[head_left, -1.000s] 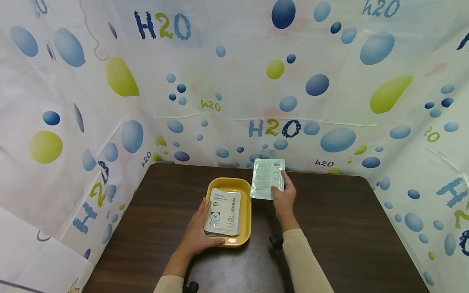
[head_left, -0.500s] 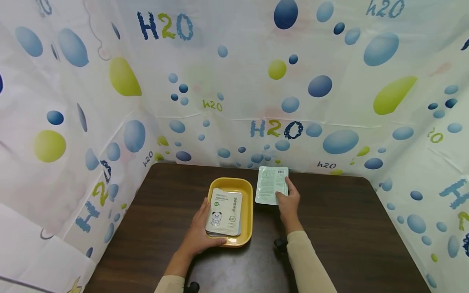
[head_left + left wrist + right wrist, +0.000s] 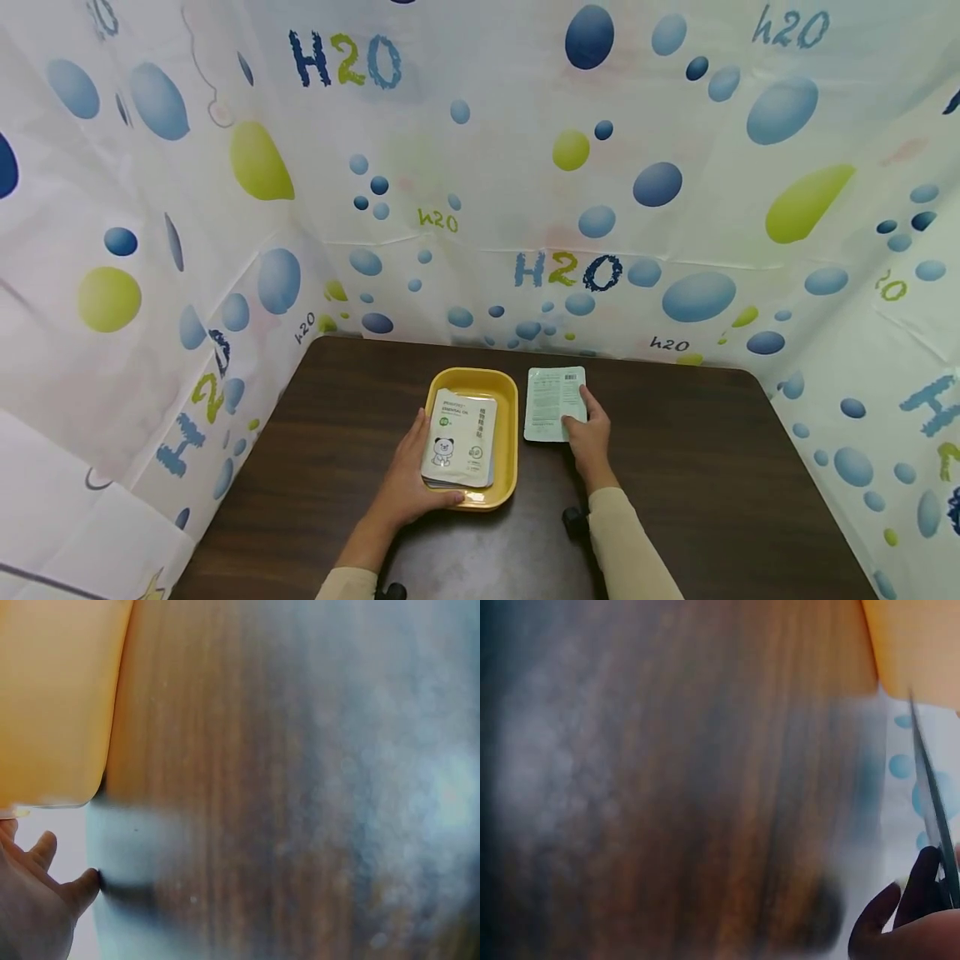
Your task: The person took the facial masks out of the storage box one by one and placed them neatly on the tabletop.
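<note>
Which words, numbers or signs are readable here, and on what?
"H2O": white bubble-printed cloth backdrop
"h2O": same backdrop
"ESSENTIAL OIL": white rectangular bear-printed packet in yellow rectangular tray
"植物精油": same packet, last character unclear
Too small: that packet's other print; fine print on the pale-green rectangular packet

A dark wood-grain table (image 3: 697,467), greyed by glare (image 3: 480,550) toward its near side, stood before white sheeting (image 3: 495,175) printed with blue and yellow-green ovals (image 3: 698,297) and H2O lettering (image 3: 567,271)
</note>
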{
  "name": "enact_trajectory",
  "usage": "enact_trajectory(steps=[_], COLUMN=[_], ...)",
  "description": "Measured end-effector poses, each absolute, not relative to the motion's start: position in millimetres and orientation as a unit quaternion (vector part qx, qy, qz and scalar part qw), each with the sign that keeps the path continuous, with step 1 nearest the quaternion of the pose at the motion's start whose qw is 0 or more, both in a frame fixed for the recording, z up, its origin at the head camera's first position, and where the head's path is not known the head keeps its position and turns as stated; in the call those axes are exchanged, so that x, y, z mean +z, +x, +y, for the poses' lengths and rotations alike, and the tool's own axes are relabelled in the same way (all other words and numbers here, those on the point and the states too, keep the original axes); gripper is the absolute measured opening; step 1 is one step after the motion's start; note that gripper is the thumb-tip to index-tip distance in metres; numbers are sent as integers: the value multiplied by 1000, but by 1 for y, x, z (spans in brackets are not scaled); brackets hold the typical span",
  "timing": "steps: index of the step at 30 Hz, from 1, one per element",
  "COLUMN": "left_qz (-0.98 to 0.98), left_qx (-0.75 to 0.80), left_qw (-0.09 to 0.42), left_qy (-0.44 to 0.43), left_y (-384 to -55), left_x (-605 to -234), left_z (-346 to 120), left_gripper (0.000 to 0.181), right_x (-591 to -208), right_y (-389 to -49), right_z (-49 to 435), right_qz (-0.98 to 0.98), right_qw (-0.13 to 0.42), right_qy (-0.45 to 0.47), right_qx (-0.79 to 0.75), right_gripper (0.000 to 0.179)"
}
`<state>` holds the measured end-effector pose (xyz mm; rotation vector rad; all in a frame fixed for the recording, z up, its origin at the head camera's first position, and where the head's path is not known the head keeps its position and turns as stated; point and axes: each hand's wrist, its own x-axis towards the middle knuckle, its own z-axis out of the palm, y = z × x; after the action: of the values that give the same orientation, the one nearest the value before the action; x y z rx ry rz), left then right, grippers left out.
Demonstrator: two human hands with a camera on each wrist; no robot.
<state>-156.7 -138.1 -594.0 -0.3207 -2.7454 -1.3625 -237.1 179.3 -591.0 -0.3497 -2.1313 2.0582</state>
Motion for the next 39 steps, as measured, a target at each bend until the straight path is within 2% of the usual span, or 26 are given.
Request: enact_trajectory(steps=[9, 18, 25, 30, 39], left_qz=[-892, -887, -871, -855, -842], left_qx=[-438, -444, -464, -488, -509], left_qw=[37, 61, 83, 80, 86], left_qy=[-110, -115, -135, -157, -157], left_y=[-156, -156, -159, -160, -157], left_x=[-594, -599, -605, -616, -620], left_z=[-143, -142, -145, -151, -147], left_gripper=[145, 140, 143, 148, 139], right_x=[-608, -615, -611, -610, -617], right_y=[-237, -233, -237, -236, -236], right_z=[177, 176, 176, 177, 181], right_qz=[-758, -871, -888, -892, -902], right_qw=[58, 76, 64, 59, 47], right_qy=[-107, -97, -77, -72, -68], right_qx=[641, 475, 449, 442, 424], right_gripper=[76, 71, 67, 65, 65])
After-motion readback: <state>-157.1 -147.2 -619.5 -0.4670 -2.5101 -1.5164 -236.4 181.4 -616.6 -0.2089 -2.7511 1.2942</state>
